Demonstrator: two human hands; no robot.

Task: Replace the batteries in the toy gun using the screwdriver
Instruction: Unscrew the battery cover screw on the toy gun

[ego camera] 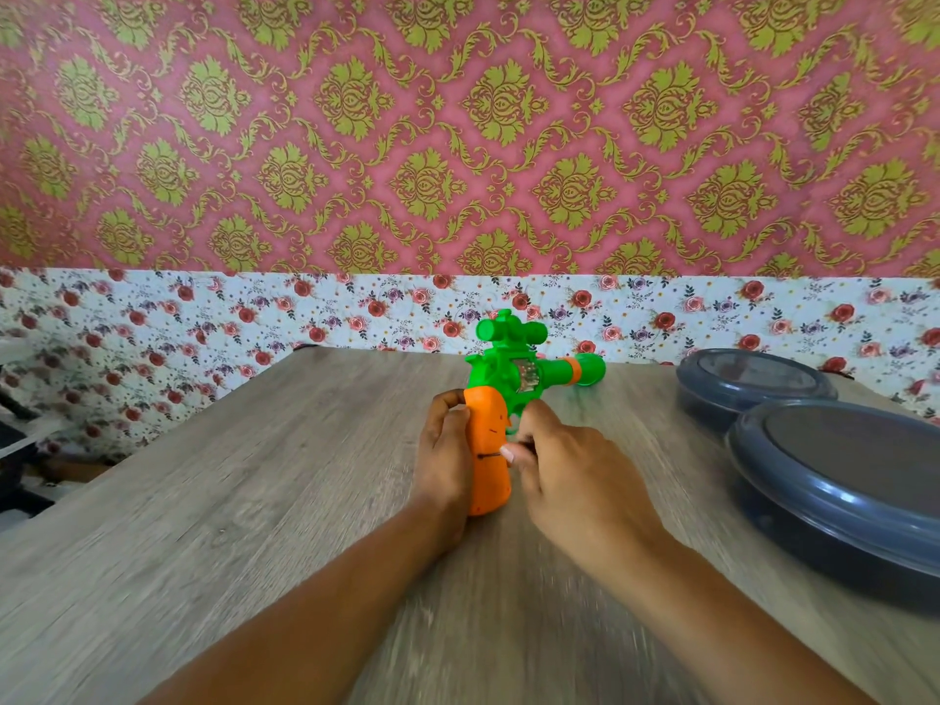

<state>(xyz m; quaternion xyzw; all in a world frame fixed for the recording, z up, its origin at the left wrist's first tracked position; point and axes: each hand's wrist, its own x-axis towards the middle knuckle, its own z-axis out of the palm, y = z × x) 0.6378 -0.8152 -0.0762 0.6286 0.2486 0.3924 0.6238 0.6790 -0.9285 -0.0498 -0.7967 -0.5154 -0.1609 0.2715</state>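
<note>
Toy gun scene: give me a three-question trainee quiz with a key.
1. True or false: the left hand steadies the orange grip of the toy gun.
2. The screwdriver in the right hand meets the grip from: A) the person's right, B) above, C) the person's left?
3. What lies at the table's right edge?

Key: 1 true; 2 A; 3 two dark round lidded containers.
</note>
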